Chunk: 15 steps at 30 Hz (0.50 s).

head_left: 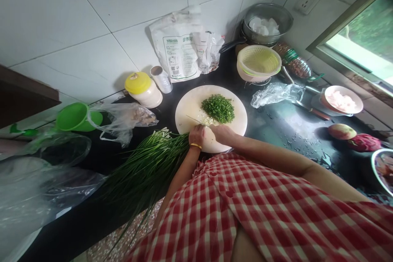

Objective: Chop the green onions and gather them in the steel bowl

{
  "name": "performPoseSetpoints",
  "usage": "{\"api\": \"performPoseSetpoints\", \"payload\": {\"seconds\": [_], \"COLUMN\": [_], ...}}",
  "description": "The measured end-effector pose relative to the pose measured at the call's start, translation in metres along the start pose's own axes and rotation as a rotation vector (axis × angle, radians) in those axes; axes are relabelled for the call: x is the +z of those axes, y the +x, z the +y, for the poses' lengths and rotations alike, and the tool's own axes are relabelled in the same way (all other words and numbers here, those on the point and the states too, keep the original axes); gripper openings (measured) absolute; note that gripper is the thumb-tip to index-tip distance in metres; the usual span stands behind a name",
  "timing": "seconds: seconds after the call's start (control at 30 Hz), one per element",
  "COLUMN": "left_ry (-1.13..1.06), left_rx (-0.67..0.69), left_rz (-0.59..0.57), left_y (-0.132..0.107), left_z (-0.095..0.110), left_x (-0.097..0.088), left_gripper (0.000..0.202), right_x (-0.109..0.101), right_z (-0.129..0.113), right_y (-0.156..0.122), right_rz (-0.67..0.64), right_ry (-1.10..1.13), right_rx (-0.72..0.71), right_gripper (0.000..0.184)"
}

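Observation:
My left hand point(197, 135) is closed around the top of a long bunch of green chives point(144, 170), pressing it onto the near edge of a round white cutting board point(187, 104). A gold bangle circles that wrist. My right hand point(221, 133) is closed on the handle of a knife point(198, 120), its thin blade lying on the board just beyond my left hand. A heap of finely chopped chives point(218, 108) lies in the middle of the board. The chive stalks hang off the black counter point(276, 125) toward the lower left.
Behind the board stand white food bags point(181, 51), a yellow-lidded jar point(143, 89) and a yellow colander point(258, 62). A metal pot point(266, 22) sits at the back. A pink bowl point(340, 100), fruit point(342, 131) and plastic bags point(273, 94) lie right; a green cup point(76, 116) left.

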<state>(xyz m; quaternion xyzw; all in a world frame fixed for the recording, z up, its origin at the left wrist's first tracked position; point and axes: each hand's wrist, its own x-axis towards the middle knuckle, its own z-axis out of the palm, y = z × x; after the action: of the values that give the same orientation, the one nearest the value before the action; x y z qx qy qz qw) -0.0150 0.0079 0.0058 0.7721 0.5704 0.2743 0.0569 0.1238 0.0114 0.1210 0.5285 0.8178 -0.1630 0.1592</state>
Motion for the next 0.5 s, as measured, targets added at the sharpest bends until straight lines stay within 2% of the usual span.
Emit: {"api": "performPoseSetpoints", "payload": {"seconds": [0.2, 0.37, 0.5], "left_ry": [0.016, 0.015, 0.031], "left_rx": [-0.013, -0.004, -0.013], "left_rz": [-0.026, -0.001, -0.007], "left_y": [0.001, 0.000, 0.000], "left_z": [0.001, 0.000, 0.000], "left_x": [-0.001, 0.000, 0.001], "left_gripper": [0.016, 0.017, 0.017], "right_x": [0.004, -0.003, 0.000], "right_z": [-0.004, -0.002, -0.007], "right_y": [0.009, 0.000, 0.003], "right_rz": [-0.018, 0.006, -0.022], "right_ry": [0.029, 0.015, 0.027], "right_rx": [-0.001, -0.008, -0.003], "right_gripper": [0.029, 0.031, 0.028]}}
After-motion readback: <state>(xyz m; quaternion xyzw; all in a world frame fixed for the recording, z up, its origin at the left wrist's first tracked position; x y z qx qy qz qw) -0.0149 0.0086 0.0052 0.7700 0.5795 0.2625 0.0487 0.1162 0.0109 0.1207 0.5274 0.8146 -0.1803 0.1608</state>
